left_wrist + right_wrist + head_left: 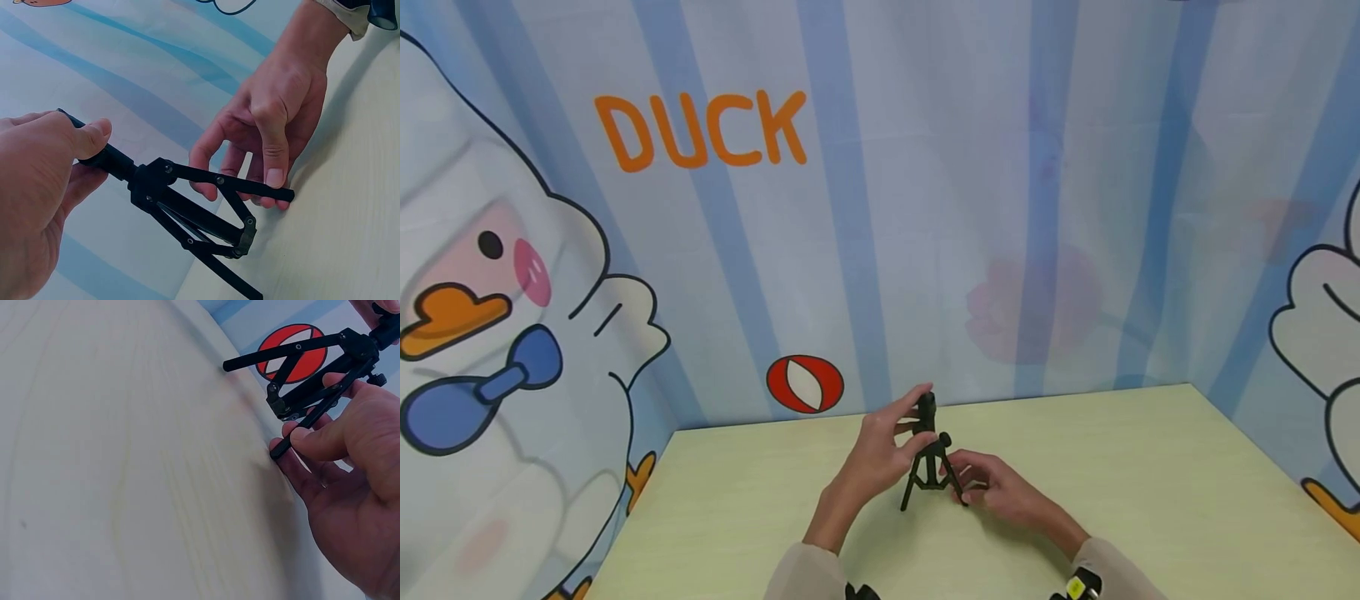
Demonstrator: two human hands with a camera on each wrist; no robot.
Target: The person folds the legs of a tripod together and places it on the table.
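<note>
A small black tripod (931, 468) with its legs spread is held between both hands near the back of the table. My left hand (883, 450) grips its upper column, with the thumb across the front, as the left wrist view also shows. On the other side, my right hand (1000, 492) pinches one leg near its foot between thumb and fingers. In the right wrist view that leg (322, 407) runs under the thumb, while another leg (262, 358) points out free. Hinged braces join the legs to the centre column (200, 215).
The pale wood-grain table (737, 517) extends around both hands. Behind it hangs a blue-and-white striped cloth (925, 208) printed with ducks, a red ball and the word DUCK. The cloth also covers both sides.
</note>
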